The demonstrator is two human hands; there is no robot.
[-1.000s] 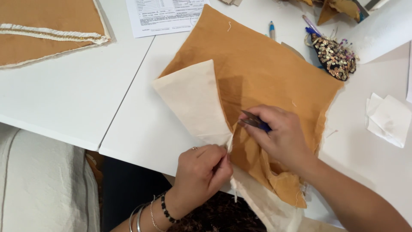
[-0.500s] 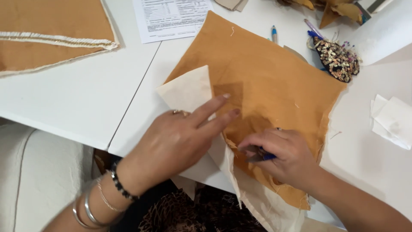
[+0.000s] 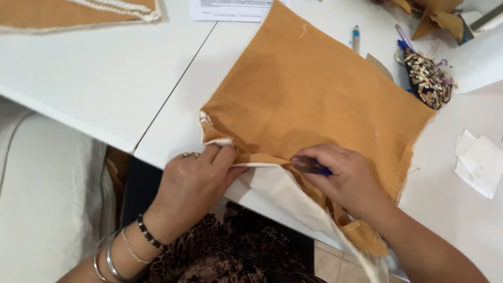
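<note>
White tabletop point(image 3: 105, 89), frame centre: mustard fabric point(image 3: 314, 99) lies flat. Left hand point(image 3: 196, 181) pinches its lower-left edge; right hand point(image 3: 348, 181), beside it, grips a small dark tool point(image 3: 309, 165) at the hem.

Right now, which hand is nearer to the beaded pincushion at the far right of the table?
Right. The right hand lies on the mustard fabric, below and left of the pincushion; the left hand pinches the fabric's near left edge, farther away.
</note>
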